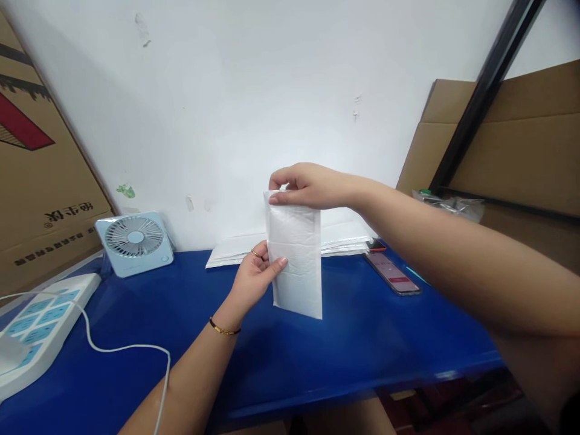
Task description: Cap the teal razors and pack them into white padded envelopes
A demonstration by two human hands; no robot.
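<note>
1. Holding a white padded mailer (296,260) upright at the centre of the frame, a person works above a blue table (353,350).
2. Right hand (308,184), reaching in from the right, is closed in a pinch on the mailer's top edge, where a flap seems to fold over.
3. Left hand (256,275), coming up from the bottom centre, grips the mailer's left side, thumb across the front; it wears a ring and a gold bracelet.
4. Behind the mailer, against the white wall, lies a flat stack of more mailers (235,249).
5. At centre right a phone (393,273) lies face up, screen lit.
6. At left stand a small pale-blue fan (135,241) and a power strip (38,320) with a white cable (131,348) trailing toward the lower edge.
7. Cardboard boxes (40,181) fill the left edge, and more cardboard the upper right.
8. Judging by the grip, the step is closing or opening the flap; the next move calls for steady support from the left hand while the right works the top edge evenly.
</note>
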